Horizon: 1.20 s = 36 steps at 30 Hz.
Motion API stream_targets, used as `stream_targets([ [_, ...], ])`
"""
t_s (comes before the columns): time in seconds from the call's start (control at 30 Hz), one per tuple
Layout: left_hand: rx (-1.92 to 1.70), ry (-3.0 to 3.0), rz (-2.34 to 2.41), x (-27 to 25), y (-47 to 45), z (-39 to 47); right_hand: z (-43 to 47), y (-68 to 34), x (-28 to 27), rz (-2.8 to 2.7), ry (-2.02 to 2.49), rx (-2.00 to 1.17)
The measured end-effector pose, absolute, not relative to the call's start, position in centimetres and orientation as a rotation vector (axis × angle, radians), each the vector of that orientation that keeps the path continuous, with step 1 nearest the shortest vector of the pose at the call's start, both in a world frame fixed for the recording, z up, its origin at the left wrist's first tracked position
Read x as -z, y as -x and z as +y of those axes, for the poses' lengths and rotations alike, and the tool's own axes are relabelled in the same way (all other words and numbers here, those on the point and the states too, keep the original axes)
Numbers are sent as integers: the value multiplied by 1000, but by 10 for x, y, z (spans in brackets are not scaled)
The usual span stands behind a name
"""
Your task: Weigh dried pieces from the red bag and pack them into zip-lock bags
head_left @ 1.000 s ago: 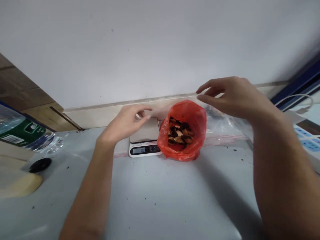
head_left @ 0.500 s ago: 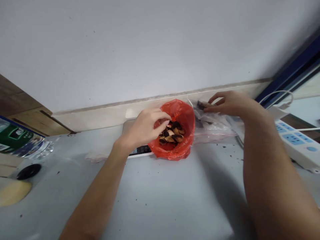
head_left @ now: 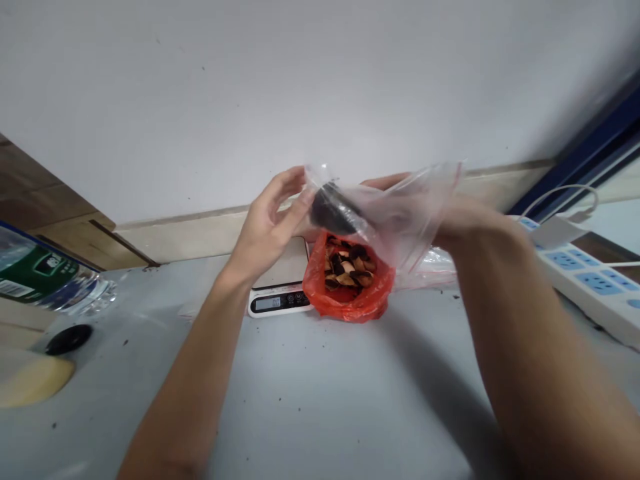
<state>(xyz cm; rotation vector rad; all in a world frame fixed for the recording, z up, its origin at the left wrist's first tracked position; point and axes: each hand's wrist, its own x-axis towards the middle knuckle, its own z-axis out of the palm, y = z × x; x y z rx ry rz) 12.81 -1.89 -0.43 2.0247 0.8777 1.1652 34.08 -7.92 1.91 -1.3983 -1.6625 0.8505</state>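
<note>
A clear zip bag (head_left: 420,210) with a dark clump (head_left: 333,208) in one end is held up above the red plastic bag (head_left: 345,308). My left hand (head_left: 273,227) is closed on the bag's left end, beside the dark clump. Behind the clear film, my right hand (head_left: 395,181) grips the other part of the bag, its fingers partly hidden. The open red bag contains dark-and-tan dried slices (head_left: 350,270). Just left of it lies a kitchen scale (head_left: 280,303), its display reading 0.0.
Another clear bag (head_left: 425,279) lies right of the red bag. A white power strip (head_left: 590,273) with a cable is at the right. At the left are a plastic bottle (head_left: 40,280), a black round lid (head_left: 69,339) and a yellowish object (head_left: 37,381). The wall rises behind.
My right hand has lifted the clear bag from the right and brought it over the red bag. My left hand has moved from the red bag's mouth up to the clear bag.
</note>
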Motion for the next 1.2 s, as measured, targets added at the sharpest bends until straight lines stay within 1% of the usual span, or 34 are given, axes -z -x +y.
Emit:
stream_targets([
  [0.1,-1146,-1912,864,2,-120,-15,-70,-326,-12,-1628,1116,-1264],
  [0.17,-1164,-1860,933,1,-111,-10,-65,-324,-9,-1566,1071,-1372],
  [0.27,-1228,-1825,1046,-1,-96,-3,-61,-331,-6,-1400,1118,-1440],
  [0.37,-1248,-1759,1134,-2,-85,2,-62,-340,-5,-1410,1205,-1341],
  [0.47,-1159,-1759,1234,-2,-80,3,-63,-341,-5,-1552,1254,-1231],
  [0.53,-1127,-1847,1352,-1,-80,1,-63,-337,-4,-1609,1278,-1196],
  [0.63,-1199,-2091,1469,-1,-84,-4,-60,-327,-1,-1674,1313,-1140],
  [0.7,-1116,-2233,1325,-3,-91,-10,-58,-319,1,-1696,1301,-1109],
  [0.8,-745,-2261,992,-6,-100,-19,-56,-310,4,-1721,1231,-1099],
  [0.87,-592,-2220,899,-8,-102,-22,-56,-307,5,-1718,1192,-1105],
  [1.1,-576,-2109,914,-7,-97,-18,-56,-304,7,-1671,1139,-1203],
  [1.2,-568,-2113,982,-7,-98,-19,-56,-304,7,-1735,1186,-1163],
])
